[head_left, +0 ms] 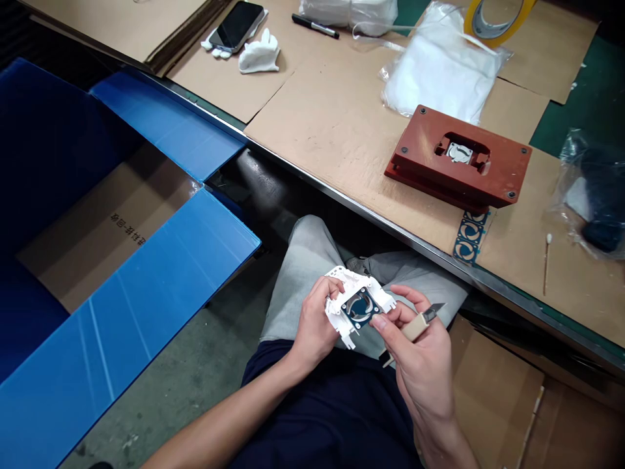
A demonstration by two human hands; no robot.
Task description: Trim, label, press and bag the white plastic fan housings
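My left hand (315, 322) grips a white moulded plastic frame (336, 312) above my lap. A dark blue square part with a round fan-like opening (360, 307) sits in the middle of that frame. My right hand (420, 352) is shut on a craft knife (416, 329) with a beige handle and a bare metal blade pointing away to the right. The fingertips of my right hand touch the edge of the blue part, while the knife blade stays clear of it.
A cardboard-covered bench edge (371, 228) runs ahead of me, bearing a red metal jig (459, 159), a phone (237, 25), white gloves (258, 55), a marker (315, 26) and bagged white items (439, 65). A blue corrugated bin (131, 319) stands at my left.
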